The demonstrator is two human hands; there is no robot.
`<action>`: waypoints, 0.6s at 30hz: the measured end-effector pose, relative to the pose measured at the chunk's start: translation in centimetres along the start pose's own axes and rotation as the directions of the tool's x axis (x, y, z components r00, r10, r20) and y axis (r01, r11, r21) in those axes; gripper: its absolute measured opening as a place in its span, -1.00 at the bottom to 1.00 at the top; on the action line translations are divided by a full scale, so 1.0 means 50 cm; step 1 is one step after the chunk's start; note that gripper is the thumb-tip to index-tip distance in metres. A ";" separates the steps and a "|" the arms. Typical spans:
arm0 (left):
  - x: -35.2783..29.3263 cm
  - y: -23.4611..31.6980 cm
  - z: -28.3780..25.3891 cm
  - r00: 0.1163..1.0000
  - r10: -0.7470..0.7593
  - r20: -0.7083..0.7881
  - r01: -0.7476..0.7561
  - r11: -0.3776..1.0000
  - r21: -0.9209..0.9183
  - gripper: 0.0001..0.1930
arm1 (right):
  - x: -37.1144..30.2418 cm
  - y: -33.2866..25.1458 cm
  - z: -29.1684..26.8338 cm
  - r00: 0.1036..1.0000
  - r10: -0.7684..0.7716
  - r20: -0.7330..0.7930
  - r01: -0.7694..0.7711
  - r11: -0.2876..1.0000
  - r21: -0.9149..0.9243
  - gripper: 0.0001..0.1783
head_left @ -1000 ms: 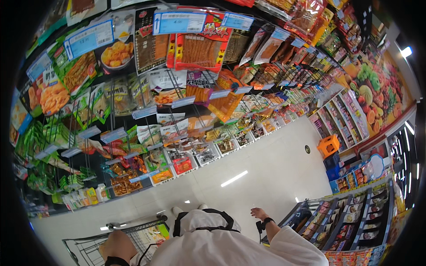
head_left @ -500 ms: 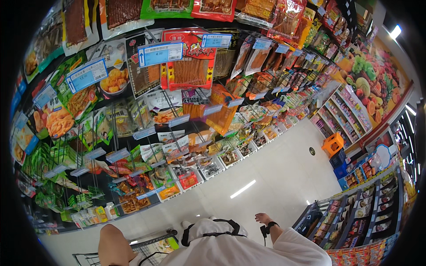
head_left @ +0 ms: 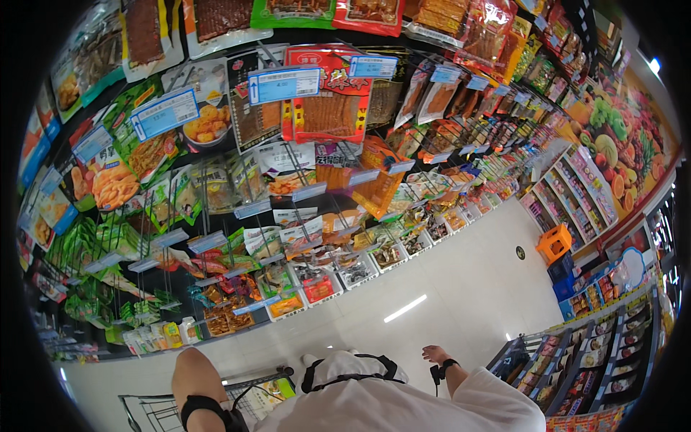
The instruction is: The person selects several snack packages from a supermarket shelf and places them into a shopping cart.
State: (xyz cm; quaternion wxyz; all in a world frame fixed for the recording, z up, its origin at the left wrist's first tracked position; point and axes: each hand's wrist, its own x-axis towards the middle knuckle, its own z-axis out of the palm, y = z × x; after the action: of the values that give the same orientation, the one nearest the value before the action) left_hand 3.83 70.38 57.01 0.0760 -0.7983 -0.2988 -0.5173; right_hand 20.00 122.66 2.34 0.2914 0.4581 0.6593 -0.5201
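Over the bare floor to the person's right, the right hand is hanging with loosely parted fingers, gripping nothing; a dark band is circling its wrist. Close by at lower left, the bent left arm is crossing above the shopping cart, but the left hand is not showing, so I cannot tell its grip. The cart is standing near the lower edge of the snack rack. Higher up, flat bags such as the red bag are hanging from pegs, probably to keep their fronts facing outward. Trays are lining the bottom edge, apparently holding small packets together. Between that edge and the dark display rack, open floor is running toward the orange stool, while the cart is crowding the left side.
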 end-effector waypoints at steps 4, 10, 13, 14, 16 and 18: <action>-0.001 -0.026 -0.038 0.941 -0.152 0.301 0.177 0.982 -0.058 -0.93 | 0.030 -0.012 0.004 0.999 -0.007 0.034 0.006 1.000 0.028 -0.60; -0.107 -0.125 -0.022 0.915 -0.369 0.160 0.396 0.898 -0.191 -0.88 | 0.053 -0.059 0.058 0.998 -0.029 0.061 0.031 0.999 -0.032 -0.61; -0.185 -0.176 0.006 0.824 -0.563 0.068 0.540 0.742 -0.396 -0.86 | 0.075 -0.092 0.072 0.985 -0.156 0.076 0.162 0.984 -0.075 -0.63; -0.208 -0.188 0.025 0.731 -0.683 -0.005 0.612 0.658 -0.438 -0.85 | 0.074 -0.102 0.088 0.975 -0.202 0.092 0.210 0.974 -0.081 -0.64; -0.259 -0.216 0.050 0.479 -0.876 -0.049 0.767 0.446 -0.461 -0.83 | 0.095 -0.159 0.124 0.940 -0.318 0.124 0.330 0.941 -0.081 -0.65; -0.342 -0.261 0.077 0.214 -0.976 -0.051 0.868 0.214 -0.448 -0.81 | 0.120 -0.190 0.137 0.902 -0.408 0.142 0.426 0.895 -0.136 -0.66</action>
State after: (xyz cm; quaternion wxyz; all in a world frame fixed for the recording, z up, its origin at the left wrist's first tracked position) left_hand -5.34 75.78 37.91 -0.3370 -0.3549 -0.6136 -0.6197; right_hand 8.28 117.57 -0.85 0.2453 0.2514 0.7656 -0.5390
